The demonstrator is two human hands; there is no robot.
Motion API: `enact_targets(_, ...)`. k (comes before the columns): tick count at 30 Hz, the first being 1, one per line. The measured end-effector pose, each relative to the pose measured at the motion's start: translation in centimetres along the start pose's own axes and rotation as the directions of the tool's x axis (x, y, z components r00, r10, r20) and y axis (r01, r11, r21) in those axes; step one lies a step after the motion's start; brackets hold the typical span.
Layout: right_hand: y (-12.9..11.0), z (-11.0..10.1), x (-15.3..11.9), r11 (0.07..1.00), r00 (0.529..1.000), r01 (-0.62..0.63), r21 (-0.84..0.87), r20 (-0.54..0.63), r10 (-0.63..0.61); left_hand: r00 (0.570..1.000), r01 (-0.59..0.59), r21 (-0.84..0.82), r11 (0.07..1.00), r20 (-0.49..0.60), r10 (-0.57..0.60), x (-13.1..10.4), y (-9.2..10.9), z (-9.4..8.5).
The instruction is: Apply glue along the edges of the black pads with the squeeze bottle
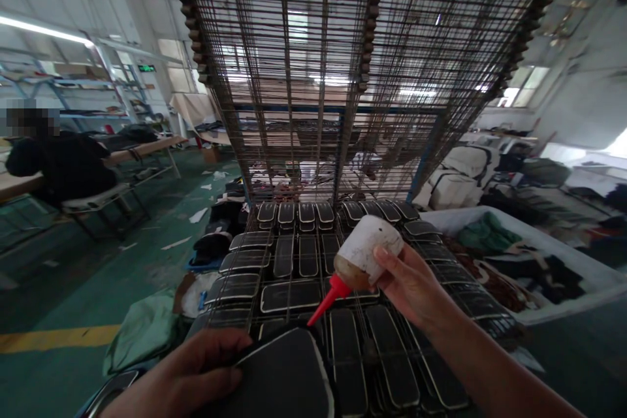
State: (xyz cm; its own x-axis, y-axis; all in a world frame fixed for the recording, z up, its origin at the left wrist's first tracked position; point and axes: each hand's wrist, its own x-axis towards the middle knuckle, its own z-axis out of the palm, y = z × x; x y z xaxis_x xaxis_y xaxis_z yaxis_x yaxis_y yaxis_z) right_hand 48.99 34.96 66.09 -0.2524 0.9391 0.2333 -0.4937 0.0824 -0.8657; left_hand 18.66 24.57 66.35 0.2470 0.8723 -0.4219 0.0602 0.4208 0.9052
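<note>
To the left of your left fingers (223, 343), a crumpled green cloth (144, 333) lies on the green floor (147, 274), where a yellow stripe (59, 339) runs up to it. Farther out that way you have paper scraps (198, 215), a person in dark clothes (68, 166) seated on a stool (100, 198) near a worktable (151, 147), blue-framed shelving (73, 83) and a lit tube light (44, 31). To the right of your right fingers (386, 261), a white bin (571, 305) holds green fabric (490, 234) and dark fabric (543, 277); beyond it, well apart from those fingers, you see piled whitish bags (458, 188) and a bright window (531, 83).
</note>
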Motion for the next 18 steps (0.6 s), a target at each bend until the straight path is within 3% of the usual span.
enact_targets(4, 0.5, -0.2, 0.0, 1.0, 1.0, 0.001, 0.009, 0.02, -0.001, 0.992, 0.063, 0.12, 0.991, 0.1, -0.076, 0.0, 1.0, -0.4)
enact_targets(8, 0.8, -0.4, 0.1, 0.999, 0.999, 0.009, 0.033, 0.05, -0.011, 0.99, 0.072, 0.148, 0.986, 0.107, -0.089, 0.3, 1.0, -1.1)
enact_targets(18, 1.2, -0.7, 0.1, 0.999, 1.0, 0.01, 0.043, 0.011, -0.01, 0.98, 0.077, 0.094, 0.993, 0.176, -0.093, 1.1, 0.8, -1.3)
